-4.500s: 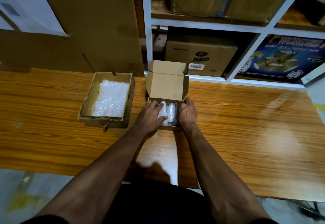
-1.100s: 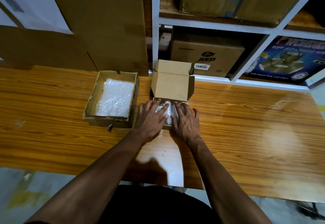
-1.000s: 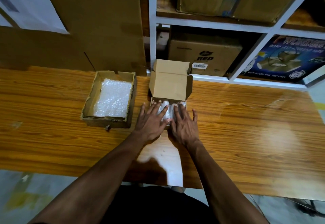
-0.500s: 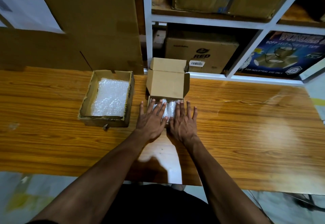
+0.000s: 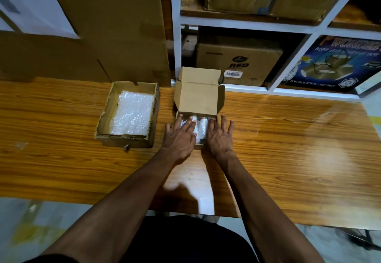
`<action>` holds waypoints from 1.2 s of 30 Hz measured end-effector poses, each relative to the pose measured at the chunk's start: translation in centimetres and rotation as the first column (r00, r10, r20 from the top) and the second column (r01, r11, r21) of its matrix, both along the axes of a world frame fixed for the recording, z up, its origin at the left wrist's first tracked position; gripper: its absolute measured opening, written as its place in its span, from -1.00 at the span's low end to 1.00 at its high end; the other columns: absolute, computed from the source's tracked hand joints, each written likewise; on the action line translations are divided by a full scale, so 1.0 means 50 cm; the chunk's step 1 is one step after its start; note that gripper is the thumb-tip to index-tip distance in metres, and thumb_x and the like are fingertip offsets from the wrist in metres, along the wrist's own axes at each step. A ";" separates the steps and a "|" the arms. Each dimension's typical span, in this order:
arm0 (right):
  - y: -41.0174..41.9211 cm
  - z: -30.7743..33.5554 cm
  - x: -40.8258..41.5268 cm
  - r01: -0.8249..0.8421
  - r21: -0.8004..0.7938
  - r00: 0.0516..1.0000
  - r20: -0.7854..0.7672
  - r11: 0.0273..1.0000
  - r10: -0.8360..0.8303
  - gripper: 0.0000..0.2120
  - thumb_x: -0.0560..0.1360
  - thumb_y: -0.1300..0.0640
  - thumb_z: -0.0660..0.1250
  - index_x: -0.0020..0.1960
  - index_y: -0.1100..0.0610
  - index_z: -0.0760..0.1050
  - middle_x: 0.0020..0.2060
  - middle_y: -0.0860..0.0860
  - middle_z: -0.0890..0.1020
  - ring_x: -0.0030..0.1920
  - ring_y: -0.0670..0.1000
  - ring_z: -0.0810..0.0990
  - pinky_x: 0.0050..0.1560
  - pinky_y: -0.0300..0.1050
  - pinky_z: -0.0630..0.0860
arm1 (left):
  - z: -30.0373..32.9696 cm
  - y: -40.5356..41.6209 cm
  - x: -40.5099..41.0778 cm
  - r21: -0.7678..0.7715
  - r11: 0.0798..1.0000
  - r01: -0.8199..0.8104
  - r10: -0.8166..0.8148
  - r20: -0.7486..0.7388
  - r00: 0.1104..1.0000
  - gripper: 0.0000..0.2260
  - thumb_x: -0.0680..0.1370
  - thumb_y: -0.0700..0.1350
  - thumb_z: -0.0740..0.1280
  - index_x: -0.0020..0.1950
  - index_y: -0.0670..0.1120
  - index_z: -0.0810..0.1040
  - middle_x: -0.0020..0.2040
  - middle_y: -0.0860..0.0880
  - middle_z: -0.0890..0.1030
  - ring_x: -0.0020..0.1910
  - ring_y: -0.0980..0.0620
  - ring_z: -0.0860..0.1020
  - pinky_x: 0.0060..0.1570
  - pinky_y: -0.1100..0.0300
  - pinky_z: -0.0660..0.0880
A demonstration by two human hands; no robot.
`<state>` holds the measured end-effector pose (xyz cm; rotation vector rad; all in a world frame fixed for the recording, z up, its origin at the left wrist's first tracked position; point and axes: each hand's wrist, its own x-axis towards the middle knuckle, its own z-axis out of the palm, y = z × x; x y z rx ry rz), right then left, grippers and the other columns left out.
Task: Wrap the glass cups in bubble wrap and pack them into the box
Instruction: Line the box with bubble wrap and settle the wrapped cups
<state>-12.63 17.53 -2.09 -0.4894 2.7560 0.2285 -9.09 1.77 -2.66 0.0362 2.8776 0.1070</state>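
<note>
Glossy wooden table (image 5: 288,149), white shelving (image 5: 237,24), stored cartons (image 5: 239,60)

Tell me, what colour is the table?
Orange-brown wood grain; the table shows clearly in the head view.

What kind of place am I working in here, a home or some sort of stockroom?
Most likely a packing or stockroom area, not a home. Behind the wooden table white shelving holds cardboard cartons, one case is printed as industrial adhesive tape, and an open tray holds bubble wrap.
</note>
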 end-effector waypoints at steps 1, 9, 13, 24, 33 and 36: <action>-0.001 0.004 -0.001 0.003 0.013 1.000 0.002 1.000 -0.003 -0.13 0.66 -0.15 0.24 0.68 0.26 -0.18 0.68 0.21 -0.01 0.65 0.33 -0.25 0.55 0.42 -0.27 | 0.002 -0.002 -0.003 -0.002 1.000 -0.001 0.001 0.000 1.000 -0.45 0.73 0.16 0.00 0.72 0.05 0.08 0.73 0.08 0.03 0.70 -0.13 -0.08 0.43 -0.25 0.15; -0.012 0.028 -0.002 0.034 -0.042 0.999 -0.019 0.999 -0.035 -0.20 0.62 -0.04 0.33 0.66 0.20 -0.02 0.64 0.19 0.18 0.65 0.32 -0.06 0.58 0.40 -0.08 | 0.026 -0.005 -0.032 -0.008 1.000 -0.010 0.010 0.036 0.999 -0.39 0.63 0.25 0.22 0.66 0.11 0.23 0.70 0.06 0.19 0.67 -0.18 -0.01 0.39 -0.24 0.15; -0.008 0.019 0.006 0.001 -0.253 0.995 -0.094 0.967 -0.025 -0.27 0.58 -0.11 0.35 0.61 0.15 0.15 0.55 0.21 0.30 0.57 0.27 0.19 0.54 0.24 0.14 | 0.026 -0.033 -0.023 0.090 0.996 -0.020 0.022 -0.013 1.000 -0.46 0.68 0.23 0.15 0.65 0.13 0.25 0.66 0.07 0.27 0.66 -0.12 0.08 0.44 -0.27 0.11; -0.041 0.015 -0.029 -0.028 -0.157 1.000 0.009 0.987 0.030 -0.23 0.52 -0.16 0.46 0.61 -0.17 0.16 0.54 0.20 0.19 0.50 0.30 0.18 0.46 0.23 0.26 | 0.013 -0.065 0.014 0.043 0.995 -0.091 0.094 -0.069 0.993 -0.39 0.62 -0.04 0.30 0.67 0.09 0.23 0.62 0.09 0.36 0.66 -0.13 0.09 0.45 -0.23 0.12; -0.056 0.023 -0.037 -0.048 -0.033 0.998 -0.049 0.998 0.047 -0.22 0.46 -0.21 0.50 0.53 -0.17 0.15 0.50 0.22 0.18 0.46 0.30 0.23 0.36 0.21 0.30 | 0.007 -0.081 0.001 0.142 0.986 -0.090 0.099 -0.054 0.994 -0.38 0.60 -0.08 0.33 0.65 0.15 0.25 0.58 0.10 0.42 0.63 -0.12 0.17 0.44 -0.26 0.12; -0.050 0.030 -0.051 -0.048 -0.058 0.999 0.024 0.997 0.049 -0.22 0.48 -0.22 0.49 0.56 -0.20 0.17 0.51 0.22 0.17 0.50 0.33 0.18 0.41 0.25 0.27 | 0.006 -0.085 -0.002 0.146 0.987 -0.068 0.075 -0.043 0.996 -0.38 0.61 -0.07 0.30 0.67 0.13 0.22 0.60 0.09 0.40 0.62 -0.11 0.17 0.44 -0.23 0.13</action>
